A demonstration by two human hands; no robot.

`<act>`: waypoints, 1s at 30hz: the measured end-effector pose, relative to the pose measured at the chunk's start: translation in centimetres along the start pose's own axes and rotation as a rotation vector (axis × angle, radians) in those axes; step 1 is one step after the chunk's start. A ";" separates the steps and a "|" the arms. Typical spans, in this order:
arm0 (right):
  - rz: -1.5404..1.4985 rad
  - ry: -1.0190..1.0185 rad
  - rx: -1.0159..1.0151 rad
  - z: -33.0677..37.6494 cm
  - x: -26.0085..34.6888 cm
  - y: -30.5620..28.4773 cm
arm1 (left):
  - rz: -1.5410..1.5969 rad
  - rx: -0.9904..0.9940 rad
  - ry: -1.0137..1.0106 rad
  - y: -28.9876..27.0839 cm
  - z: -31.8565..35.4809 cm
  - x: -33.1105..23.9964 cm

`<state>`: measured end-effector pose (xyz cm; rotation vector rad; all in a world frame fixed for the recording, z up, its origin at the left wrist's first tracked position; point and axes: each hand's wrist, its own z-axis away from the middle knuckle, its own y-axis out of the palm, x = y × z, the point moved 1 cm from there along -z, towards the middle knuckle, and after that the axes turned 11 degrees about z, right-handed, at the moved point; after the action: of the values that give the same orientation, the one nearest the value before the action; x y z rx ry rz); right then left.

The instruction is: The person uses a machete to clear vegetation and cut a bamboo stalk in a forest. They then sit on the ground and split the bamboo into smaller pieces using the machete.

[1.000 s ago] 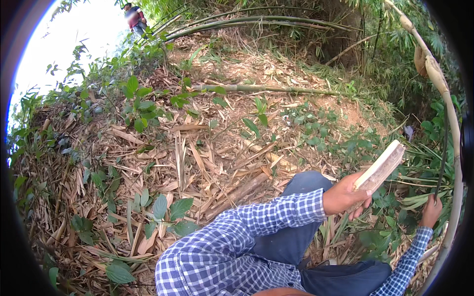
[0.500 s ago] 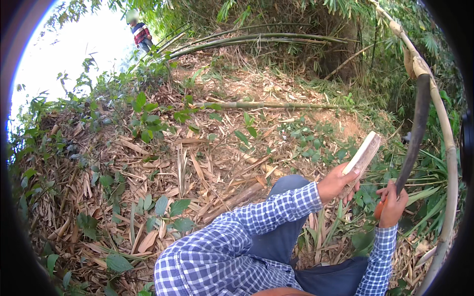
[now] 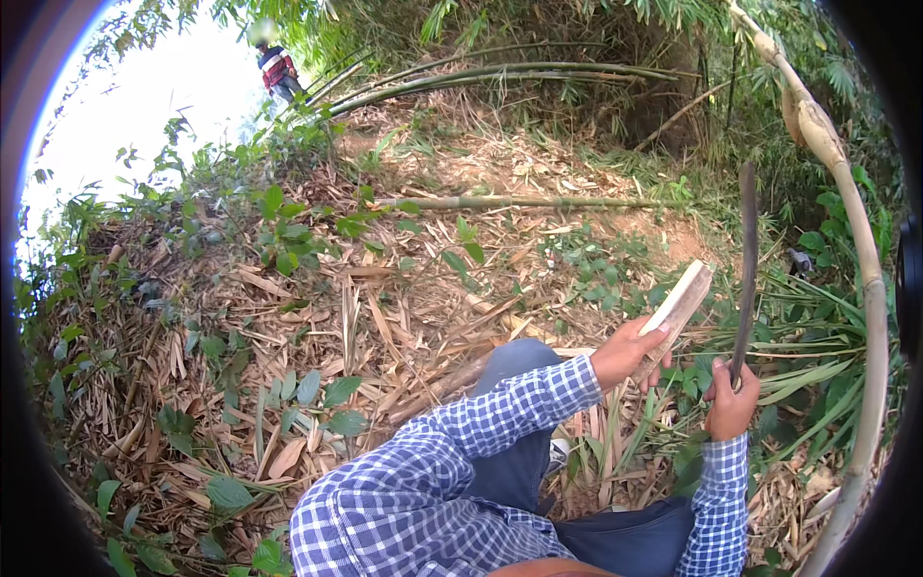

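Split wood piece (image 3: 681, 300), pale face toward 10 o'clock: in left hand (image 3: 625, 356), pointing between 1 and 2 o'clock, far end free. Left hand: closed round lower part, thumb against pale face. Long dark blade (image 3: 748, 260): in right hand (image 3: 733, 402), tip toward 12 o'clock, apart from wood, at 3 o'clock of its far end. Right hand: curled tight, near 4 o'clock from left hand. Advised handling, by judgement: thumb low, behind every stroke; short, shallow passes toward free end, away from bent knee (image 3: 517, 362) at 9 o'clock; clearance from arched pole (image 3: 874, 298) at 3 o'clock.
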<state>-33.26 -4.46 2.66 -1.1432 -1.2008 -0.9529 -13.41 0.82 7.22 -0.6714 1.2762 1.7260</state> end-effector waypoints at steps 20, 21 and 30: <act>0.102 -0.029 0.158 -0.3 -2.7 1.4 | -0.021 -0.075 0.057 0.1 4.0 0.6; 0.129 -0.035 0.155 -0.5 -2.5 1.5 | -0.013 -0.073 0.058 -0.1 4.0 0.4; 0.247 -0.105 0.076 -1.5 -3.8 2.4 | -0.049 -0.081 0.095 -1.1 3.1 0.7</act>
<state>-31.19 -5.61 -1.45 -1.2598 -1.1378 -0.6617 -12.56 4.09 7.17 -0.8335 1.2487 1.7313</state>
